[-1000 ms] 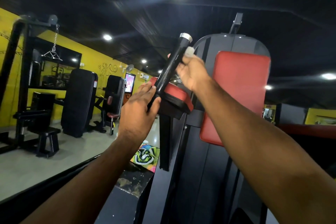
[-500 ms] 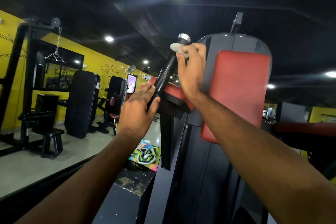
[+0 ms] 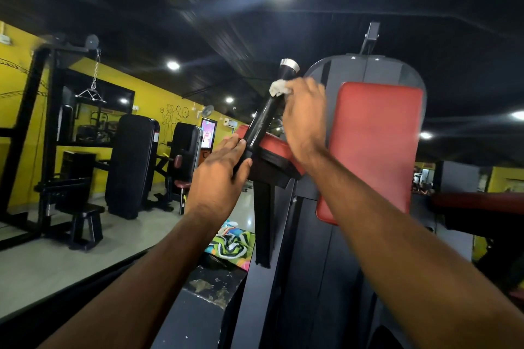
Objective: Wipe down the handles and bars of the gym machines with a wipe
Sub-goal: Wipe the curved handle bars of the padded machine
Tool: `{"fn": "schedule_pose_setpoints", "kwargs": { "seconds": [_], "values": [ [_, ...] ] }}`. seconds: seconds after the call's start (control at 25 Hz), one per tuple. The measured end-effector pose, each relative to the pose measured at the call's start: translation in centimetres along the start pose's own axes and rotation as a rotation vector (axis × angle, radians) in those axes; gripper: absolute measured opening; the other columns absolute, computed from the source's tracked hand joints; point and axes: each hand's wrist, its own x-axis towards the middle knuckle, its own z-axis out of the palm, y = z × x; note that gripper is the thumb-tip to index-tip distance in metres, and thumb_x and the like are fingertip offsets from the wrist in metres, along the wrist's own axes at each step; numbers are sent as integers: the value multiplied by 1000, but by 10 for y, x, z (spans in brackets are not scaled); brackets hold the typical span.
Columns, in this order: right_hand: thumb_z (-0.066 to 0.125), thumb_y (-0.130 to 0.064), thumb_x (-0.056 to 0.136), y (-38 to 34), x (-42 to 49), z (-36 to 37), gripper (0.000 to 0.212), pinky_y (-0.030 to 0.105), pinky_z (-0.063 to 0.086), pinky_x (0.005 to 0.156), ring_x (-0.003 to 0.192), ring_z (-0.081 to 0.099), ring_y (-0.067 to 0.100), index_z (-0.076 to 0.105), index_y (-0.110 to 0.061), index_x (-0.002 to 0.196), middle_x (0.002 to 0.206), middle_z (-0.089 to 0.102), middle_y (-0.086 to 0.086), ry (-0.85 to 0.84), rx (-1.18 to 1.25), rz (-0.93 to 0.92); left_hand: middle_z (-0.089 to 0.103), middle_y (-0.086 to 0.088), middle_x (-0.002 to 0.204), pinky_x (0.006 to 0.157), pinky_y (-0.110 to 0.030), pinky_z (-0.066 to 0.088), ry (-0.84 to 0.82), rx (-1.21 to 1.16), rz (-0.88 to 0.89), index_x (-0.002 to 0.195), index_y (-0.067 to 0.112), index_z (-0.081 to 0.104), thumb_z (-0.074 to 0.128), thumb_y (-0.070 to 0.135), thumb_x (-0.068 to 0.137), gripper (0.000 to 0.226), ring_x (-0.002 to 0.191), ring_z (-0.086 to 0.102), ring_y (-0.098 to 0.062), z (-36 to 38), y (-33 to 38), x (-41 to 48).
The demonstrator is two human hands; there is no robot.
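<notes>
No legible text, brand or number found. Sticker (image 3: pixel 156 136) on black pad (image 3: pixel 131 164) and wall screen (image 3: pixel 208 133): too small to read.

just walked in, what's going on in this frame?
A person is wiping gym equipment. The right hand presses a crumpled white wipe against the upper part of a slanted black tubular handle, just below its chrome end cap. The left hand holds the handle's lower end, beside a small red pad. A large red back pad stands behind.
</notes>
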Motion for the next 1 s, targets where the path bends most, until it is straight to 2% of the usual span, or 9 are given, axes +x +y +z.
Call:
{"fn": "schedule_pose_setpoints", "kwargs": {
  "seconds": [0.08, 0.16, 0.24, 0.32, 0.44, 0.56, 0.72, 0.88, 1.0],
  "values": [
    [56, -6, 96, -6, -14, 19, 14, 27, 57, 71, 84, 63, 11, 66, -10, 105, 95, 67, 1, -38, 579, 468, 43, 1, 150, 117, -33, 29, -8, 13, 3, 140, 16, 50, 54, 32, 99, 45, 142, 32, -10, 0, 0, 0],
    [51, 1, 97, -6, -7, 29, 20, 26, 57, 69, 86, 68, 17, 63, -4, 112, 96, 69, 7, -106, 1171, 843, 41, 2, 151, 117, -31, 27, -25, 29, -1, 142, 17, 48, 52, 33, 99, 46, 143, 30, -9, -1, 0, 1],
    [40, 7, 97, -1, 9, 31, 33, 35, 58, 74, 95, 69, 28, 59, -2, 123, 104, 69, 15, -196, 1464, 946, 39, 3, 152, 117, -28, 24, -37, 43, -1, 143, 18, 46, 51, 33, 100, 46, 143, 28, -8, -2, 0, 0],
    [34, 7, 97, -1, 14, 27, 40, 40, 60, 78, 98, 69, 31, 55, -2, 130, 108, 69, 18, -289, 1581, 943, 38, 3, 153, 118, -28, 24, -43, 47, 4, 144, 18, 46, 51, 33, 100, 46, 144, 27, -7, -3, 0, 0],
    [31, 1, 101, -9, -6, 22, 34, 42, 57, 91, 99, 67, 29, 58, -1, 122, 110, 67, 18, -386, 1554, 909, 39, 2, 153, 118, -28, 25, -48, 44, 13, 143, 16, 46, 51, 31, 100, 46, 144, 27, -8, -5, 1, -1],
    [32, 3, 101, -16, -41, 16, 34, 35, 60, 83, 94, 69, 24, 64, -7, 102, 100, 71, 12, -515, 1314, 805, 39, -1, 152, 118, -28, 25, -42, 38, 13, 143, 14, 47, 51, 29, 100, 45, 143, 29, -10, -4, 2, -1],
    [48, 4, 99, -10, -64, 5, 18, 27, 59, 83, 94, 71, 19, 65, -1, 105, 104, 72, 16, -509, 1122, 740, 39, -3, 153, 117, -30, 24, -38, 48, -7, 143, 13, 46, 50, 27, 101, 45, 144, 29, -13, -3, 5, -1],
    [63, 6, 87, -4, -70, -26, 15, 21, 57, 68, 72, 68, 12, 68, -9, 87, 77, 71, 6, -527, 833, 544, 37, 0, 154, 114, -24, 10, -37, 48, 3, 142, 16, 49, 49, 20, 100, 42, 145, 25, -12, -1, 15, -11],
    [62, 0, 85, 5, -75, -61, 12, 27, 53, 58, 63, 64, 16, 67, -10, 91, 70, 69, 6, -448, 591, 407, 51, -5, 144, 112, -22, 25, -59, -63, 83, 132, 12, 59, 53, 15, 95, 38, 137, 42, -14, 7, 35, -20]
  ]
}}
